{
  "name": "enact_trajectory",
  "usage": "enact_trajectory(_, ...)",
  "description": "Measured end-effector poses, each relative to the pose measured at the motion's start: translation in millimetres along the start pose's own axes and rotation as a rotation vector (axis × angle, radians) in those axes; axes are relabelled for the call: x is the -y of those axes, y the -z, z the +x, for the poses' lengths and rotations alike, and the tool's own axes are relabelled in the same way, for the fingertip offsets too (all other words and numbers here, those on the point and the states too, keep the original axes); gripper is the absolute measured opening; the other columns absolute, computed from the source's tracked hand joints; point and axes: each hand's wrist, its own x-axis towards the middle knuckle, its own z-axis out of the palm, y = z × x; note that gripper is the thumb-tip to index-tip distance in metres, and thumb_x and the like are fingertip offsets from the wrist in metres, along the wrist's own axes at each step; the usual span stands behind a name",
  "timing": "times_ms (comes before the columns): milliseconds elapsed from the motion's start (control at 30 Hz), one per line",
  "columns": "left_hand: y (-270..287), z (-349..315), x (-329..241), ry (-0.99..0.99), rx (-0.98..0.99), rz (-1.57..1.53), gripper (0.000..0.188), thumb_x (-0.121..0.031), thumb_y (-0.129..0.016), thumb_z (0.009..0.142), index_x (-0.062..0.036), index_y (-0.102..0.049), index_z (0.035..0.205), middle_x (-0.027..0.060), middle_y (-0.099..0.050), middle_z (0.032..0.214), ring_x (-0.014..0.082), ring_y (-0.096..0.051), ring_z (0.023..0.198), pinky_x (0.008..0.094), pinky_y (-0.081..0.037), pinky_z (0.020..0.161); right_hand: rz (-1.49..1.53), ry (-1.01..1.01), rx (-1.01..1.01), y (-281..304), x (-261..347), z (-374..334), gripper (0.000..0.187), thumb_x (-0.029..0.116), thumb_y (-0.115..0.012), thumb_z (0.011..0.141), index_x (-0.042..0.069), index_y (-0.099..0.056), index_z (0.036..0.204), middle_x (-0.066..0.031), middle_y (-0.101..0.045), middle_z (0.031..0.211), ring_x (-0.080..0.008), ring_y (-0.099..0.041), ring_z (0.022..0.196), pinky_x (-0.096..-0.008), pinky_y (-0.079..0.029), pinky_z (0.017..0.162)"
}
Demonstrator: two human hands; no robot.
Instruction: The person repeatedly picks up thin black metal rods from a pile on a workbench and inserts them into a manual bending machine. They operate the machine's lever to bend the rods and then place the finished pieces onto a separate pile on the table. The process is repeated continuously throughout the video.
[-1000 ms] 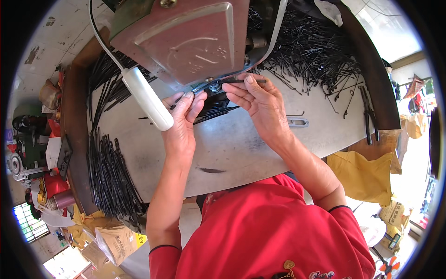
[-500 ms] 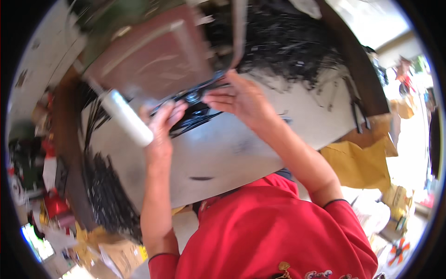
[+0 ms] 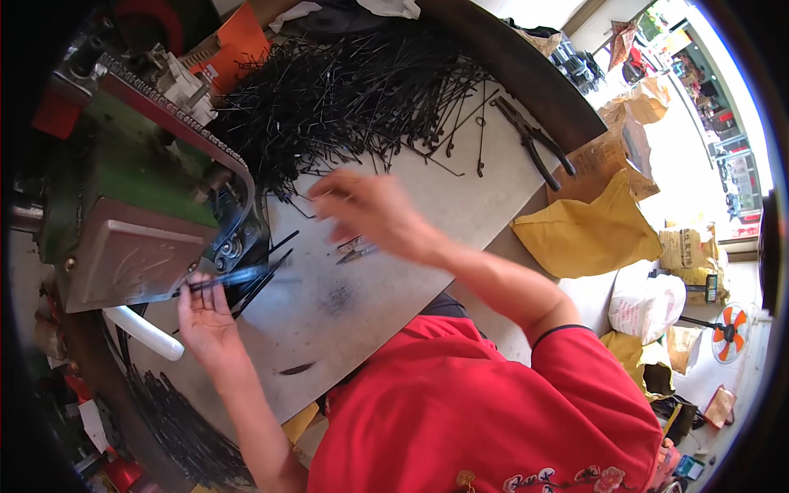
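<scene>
At the machine's lower edge, my left hand [image 3: 207,320] has its palm turned up and its fingers curled against thin black metal rods [image 3: 238,279]. Motion blurs some of these rods, and I cannot tell how many are held. My right hand [image 3: 370,212] hovers over the table in front of the pile of black hooked rods [image 3: 345,99]. It is blurred, with thumb and fingers apart and nothing visible in them. A green machine with a brown-red cover plate [image 3: 136,263] stands at the left, its round metal tooling [image 3: 230,246] just beyond my left fingers.
Black-handled pliers [image 3: 530,144] lie at the table's right edge, and small pointed tools [image 3: 355,250] rest near my right wrist. A white cylindrical bar [image 3: 146,333] juts below the machine. More black rods [image 3: 177,419] lie front left. Yellow sacks [image 3: 583,226] stand right of the table.
My right hand has left the machine's tooling, where both hands were together, and now is over the table near the pile. My left hand stays by the machine. The view has turned to the right.
</scene>
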Motion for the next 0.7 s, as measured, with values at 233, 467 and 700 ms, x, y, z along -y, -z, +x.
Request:
enact_trajectory(233, -16.9, -17.7, -8.2, -0.059, -0.086, 0.116, 0.026, -0.018, -0.060, 0.093, -0.0014, -0.056, 0.112, 0.0008, -0.053, 0.075, 0.0075, -0.052, 0.069, 0.0228, -0.052, 0.074, -1.401, 0.233, -0.356, 124.7, -28.8, -11.1, 0.017, 0.003, -0.054, 0.079, 0.009, -0.063, 0.092, -0.0071, -0.059, 0.086, -0.0289, -0.063, 0.078, -0.0411, -0.050, 0.064)
enact_trajectory(467, -7.5, -19.2, -1.5, -0.052, -0.034, 0.157, 0.027, -0.019, -0.059, 0.094, -0.0050, -0.057, 0.116, 0.0008, -0.054, 0.076, 0.0063, -0.053, 0.067, 0.0206, -0.054, 0.072, -1.450, 0.374, -0.265, 175.5, -15.0, -35.3, 0.027, 0.001, -0.055, 0.075, 0.013, -0.065, 0.096, -0.0040, -0.058, 0.089, -0.0230, -0.061, 0.085, -0.0354, -0.051, 0.067)
enact_trajectory(700, -23.2, -31.5, 5.5, -0.005, -0.093, 0.147, 0.021, -0.020, -0.061, 0.092, -0.0101, -0.059, 0.110, -0.0008, -0.053, 0.075, 0.0058, -0.049, 0.066, 0.0226, -0.051, 0.069, -1.522, 0.487, -0.073, 186.5, -38.4, -33.3, 0.023, 0.003, -0.055, 0.075, 0.013, -0.056, 0.095, -0.0049, -0.052, 0.103, -0.0234, -0.057, 0.095, -0.0353, -0.050, 0.067)
